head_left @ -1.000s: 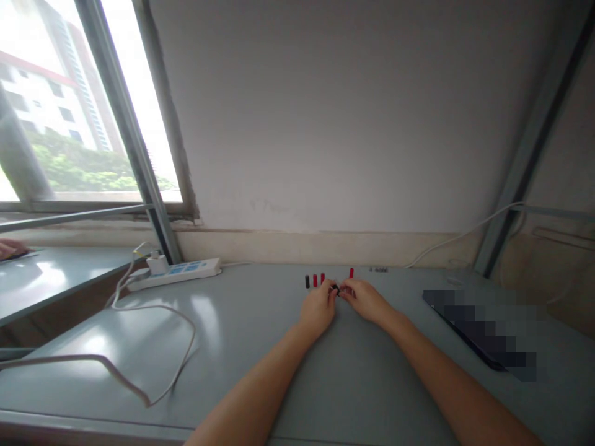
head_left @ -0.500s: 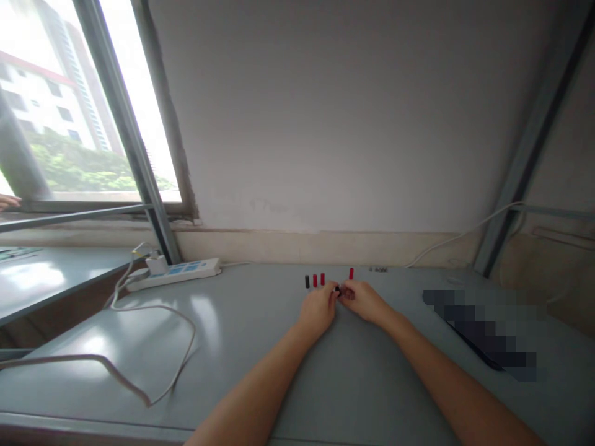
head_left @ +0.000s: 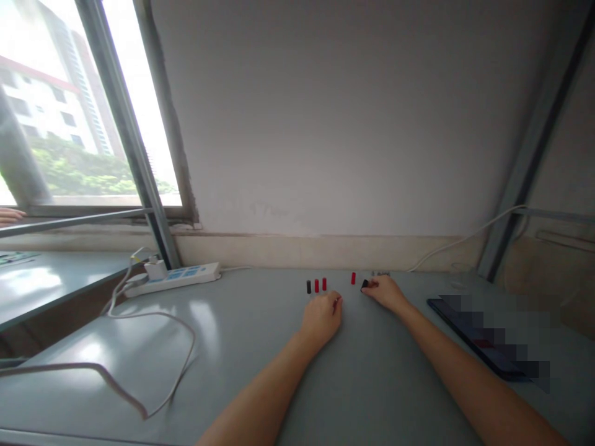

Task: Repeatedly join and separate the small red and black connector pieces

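On the grey table, my right hand [head_left: 382, 291] pinches a small black cylinder [head_left: 365, 285] between thumb and fingertips. My left hand [head_left: 322, 316] rests closer to me with its fingers curled together; what they hold, if anything, is too small to name. Just beyond it stand another black cylinder [head_left: 308, 287] and two red cylinders [head_left: 317, 285] [head_left: 324, 284] in a short row. One more red cylinder [head_left: 353, 279] stands apart, left of the held black one. Behind my right hand lie several tiny metallic pieces [head_left: 383, 273], partly hidden.
A white power strip [head_left: 186, 277] with plugs lies at the back left, its cable [head_left: 188, 359] looping over the table. On the right is a dark flat object [head_left: 478, 341], partly pixelated. Another person's hand [head_left: 10, 215] shows at the far left edge.
My hands have separated. My right hand has moved right with the black cylinder, while my left has shifted slightly nearer me. The lone red cylinder is now fully visible.
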